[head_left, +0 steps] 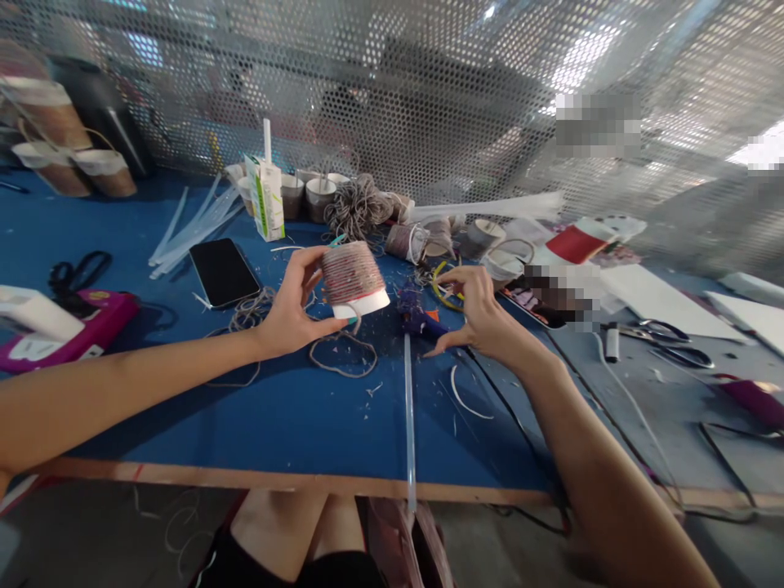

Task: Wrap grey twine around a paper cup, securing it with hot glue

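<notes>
A small white cup wound with reddish-brown cord is tilted above the blue table, just right of the left hand's palm, pinched between thumb and fingers. Further right lies a dark blue glue gun with a long translucent stick. The right hand is beside it, thumb and fingers spread; I cannot tell whether they touch it.

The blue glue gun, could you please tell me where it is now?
In the head view, the glue gun is near the middle, between the wrapped cup in the left hand and the right hand.
</notes>
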Available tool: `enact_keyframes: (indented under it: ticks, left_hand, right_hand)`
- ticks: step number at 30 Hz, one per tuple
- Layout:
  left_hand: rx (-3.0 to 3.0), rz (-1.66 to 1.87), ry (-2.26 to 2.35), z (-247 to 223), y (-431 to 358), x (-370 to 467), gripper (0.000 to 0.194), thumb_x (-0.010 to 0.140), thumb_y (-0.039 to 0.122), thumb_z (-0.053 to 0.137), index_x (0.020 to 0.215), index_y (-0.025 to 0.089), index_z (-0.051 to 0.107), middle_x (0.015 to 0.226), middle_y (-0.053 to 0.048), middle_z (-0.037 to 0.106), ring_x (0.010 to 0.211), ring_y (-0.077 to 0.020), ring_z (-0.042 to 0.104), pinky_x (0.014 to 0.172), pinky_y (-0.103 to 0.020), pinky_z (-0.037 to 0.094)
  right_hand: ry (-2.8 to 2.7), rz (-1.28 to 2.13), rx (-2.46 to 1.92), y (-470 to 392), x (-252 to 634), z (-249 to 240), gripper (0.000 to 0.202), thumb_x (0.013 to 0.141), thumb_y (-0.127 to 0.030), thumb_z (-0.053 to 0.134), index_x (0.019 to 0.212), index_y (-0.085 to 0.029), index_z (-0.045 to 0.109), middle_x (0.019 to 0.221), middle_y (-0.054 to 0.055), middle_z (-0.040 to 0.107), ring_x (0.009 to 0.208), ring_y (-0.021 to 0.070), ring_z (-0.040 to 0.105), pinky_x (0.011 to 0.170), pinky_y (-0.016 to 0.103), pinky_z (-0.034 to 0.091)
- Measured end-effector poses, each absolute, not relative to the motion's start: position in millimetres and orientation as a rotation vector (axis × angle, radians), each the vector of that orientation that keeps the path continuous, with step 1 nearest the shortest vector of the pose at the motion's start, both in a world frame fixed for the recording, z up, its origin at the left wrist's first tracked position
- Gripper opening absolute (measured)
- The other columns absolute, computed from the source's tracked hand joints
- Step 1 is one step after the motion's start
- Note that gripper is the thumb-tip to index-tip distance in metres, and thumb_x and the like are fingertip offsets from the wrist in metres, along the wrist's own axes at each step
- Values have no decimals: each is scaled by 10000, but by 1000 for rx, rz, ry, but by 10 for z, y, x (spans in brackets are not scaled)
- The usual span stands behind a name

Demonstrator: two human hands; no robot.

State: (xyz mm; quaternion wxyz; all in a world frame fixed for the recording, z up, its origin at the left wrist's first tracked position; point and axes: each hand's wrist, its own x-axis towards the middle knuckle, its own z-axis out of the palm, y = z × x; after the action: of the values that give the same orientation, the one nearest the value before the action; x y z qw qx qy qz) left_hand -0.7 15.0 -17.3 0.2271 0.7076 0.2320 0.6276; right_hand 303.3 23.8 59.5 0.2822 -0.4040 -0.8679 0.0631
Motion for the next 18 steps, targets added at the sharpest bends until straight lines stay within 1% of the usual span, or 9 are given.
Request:
enact_keyframes:
  ticks: [2,3,4,7,8,9,11,14,18]
  left_hand:
    - [1954,1725,660,-170,151,-7,820,698,458,842,1374,320,397,1355,-94,437,1312,-266,502,1110,-457,485]
    - [1948,1724,663,-169,151,-7,821,694,466,843,1371,321,403,1352,-92,438,1311,-264,500,1112,-452,483]
    - [1939,1727,657,-168,151,-6,827,685,478,847,1368,321,408,1347,-89,441,1309,-263,500,1114,-448,482]
    - [1935,1733,631,-161,144,-5,851,656,502,859,1365,313,427,1326,-90,455,1288,-264,509,1103,-442,491]
    - [1951,1720,628,-156,138,-6,855,653,501,861,1368,308,434,1326,-94,460,1284,-268,512,1096,-445,498]
    - [1974,1700,626,-149,131,-8,854,654,493,863,1372,304,441,1330,-98,466,1281,-272,514,1090,-448,503]
    - [2022,1653,620,-134,115,-12,844,659,472,865,1375,294,456,1334,-106,484,1270,-278,526,1082,-454,511]
    - [2037,1632,634,-115,97,-19,813,674,439,858,1369,278,469,1320,-111,503,1249,-279,546,1075,-457,518]
    - [2054,1599,664,-101,89,-41,782,699,402,825,1378,281,458,1341,-118,495,1265,-291,537,1074,-473,515]
  right_hand:
    - [-2193,402,-953,155,2918,542,893,533,-922,613,1075,-221,506,1167,172,578,1083,339,591,981,515,485]
    - [-2112,572,-873,98,2840,494,841,598,-958,497,1035,-239,483,1172,156,596,1076,318,604,980,507,490]
    - [-2034,733,-803,33,2752,437,832,619,-992,382,988,-251,464,1153,140,617,1043,302,626,955,501,506]
    - [-1972,1200,-720,-184,2481,286,849,655,-1008,172,951,-262,451,1206,128,636,1153,285,604,1036,487,465]
    - [-1940,1313,-736,-250,2403,260,831,664,-1004,172,927,-266,450,1207,119,641,1160,274,600,1058,470,448]
    - [-1914,1413,-762,-306,2336,251,807,656,-1006,243,917,-272,452,1175,108,653,1129,267,612,1043,452,456]
    - [-1828,1561,-670,-380,2246,277,781,622,-1013,323,852,-275,430,993,76,678,1002,262,648,964,437,491]
    - [-1708,1734,-526,-407,2217,392,715,700,-971,313,783,-265,396,725,22,606,803,243,672,845,436,533]
    - [-1532,1726,-576,-385,2306,587,647,778,-901,327,739,-258,379,612,-27,510,508,176,585,613,394,569]
